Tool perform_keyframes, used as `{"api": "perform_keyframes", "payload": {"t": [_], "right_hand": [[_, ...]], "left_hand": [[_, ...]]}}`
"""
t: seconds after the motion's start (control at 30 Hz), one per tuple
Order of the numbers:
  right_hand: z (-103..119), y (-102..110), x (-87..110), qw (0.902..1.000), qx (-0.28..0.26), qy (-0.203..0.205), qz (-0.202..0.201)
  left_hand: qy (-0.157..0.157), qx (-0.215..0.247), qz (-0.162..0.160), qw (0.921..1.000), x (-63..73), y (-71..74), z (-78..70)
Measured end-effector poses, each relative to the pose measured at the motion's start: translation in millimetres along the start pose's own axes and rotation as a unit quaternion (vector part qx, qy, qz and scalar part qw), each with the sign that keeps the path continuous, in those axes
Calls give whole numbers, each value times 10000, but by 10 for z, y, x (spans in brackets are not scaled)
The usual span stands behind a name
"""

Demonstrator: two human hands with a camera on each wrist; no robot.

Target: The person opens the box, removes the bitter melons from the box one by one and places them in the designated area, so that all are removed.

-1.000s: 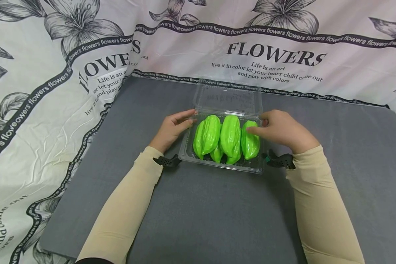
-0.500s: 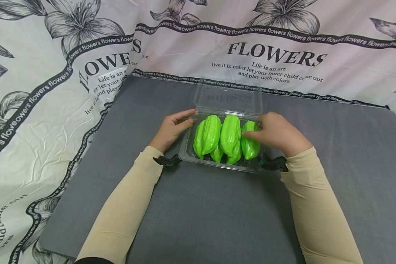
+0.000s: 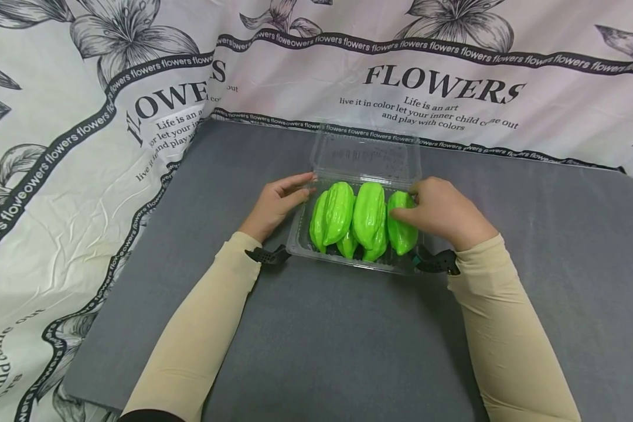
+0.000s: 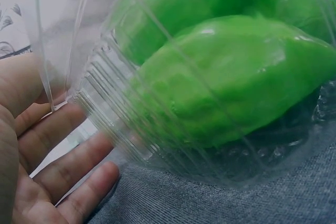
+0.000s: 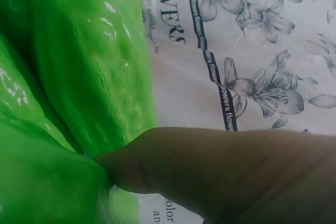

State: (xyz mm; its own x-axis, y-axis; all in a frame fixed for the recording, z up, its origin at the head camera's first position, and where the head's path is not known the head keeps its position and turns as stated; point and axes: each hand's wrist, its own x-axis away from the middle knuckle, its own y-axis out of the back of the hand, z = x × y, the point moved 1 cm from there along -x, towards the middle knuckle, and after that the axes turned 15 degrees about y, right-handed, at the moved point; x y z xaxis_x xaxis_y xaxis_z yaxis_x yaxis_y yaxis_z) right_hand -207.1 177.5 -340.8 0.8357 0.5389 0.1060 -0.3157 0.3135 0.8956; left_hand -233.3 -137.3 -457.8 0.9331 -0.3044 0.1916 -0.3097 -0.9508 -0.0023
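Observation:
In the head view, a clear plastic clamshell box lies with its lid folded back. Several glossy, ridged green bitter melons fill it, some lying on others. My left hand rests its fingertips against the box's left rim near the hinge. Seen from the left wrist, its fingers are extended loosely along the outside of the clear wall. My right hand holds the rightmost melon, thumb on its left side. The right wrist view shows that thumb pressed between melons; the other fingers are mostly hidden.
A grey table lies under the box. Behind and to the left hangs a white cloth printed with flowers and lettering. Black wrist straps sit close to both sides of the box.
My right hand has moved left and inward, from the box's right rim onto the rightmost melon, which has tilted slightly. The left hand has stayed at the rim.

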Motion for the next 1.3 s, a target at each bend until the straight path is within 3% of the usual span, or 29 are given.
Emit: {"api": "perform_keyframes", "payload": {"t": [0.27,0.6,1.07,1.3], "right_hand": [[23,33,25,9997,35,-152,-178],[-14,79,13,9977,-398,-119,-532],[-92,184,89,9823,-802,-412,-1640],[-169,192,88,9702,-688,-407,-2288]], "left_hand": [[69,33,-14,10000,3,-10,-18],[24,47,-4,10000,-6,-21,-23],[54,54,5,10000,2,-7,-4],[47,48,-14,10000,4,-7,-4]]}}
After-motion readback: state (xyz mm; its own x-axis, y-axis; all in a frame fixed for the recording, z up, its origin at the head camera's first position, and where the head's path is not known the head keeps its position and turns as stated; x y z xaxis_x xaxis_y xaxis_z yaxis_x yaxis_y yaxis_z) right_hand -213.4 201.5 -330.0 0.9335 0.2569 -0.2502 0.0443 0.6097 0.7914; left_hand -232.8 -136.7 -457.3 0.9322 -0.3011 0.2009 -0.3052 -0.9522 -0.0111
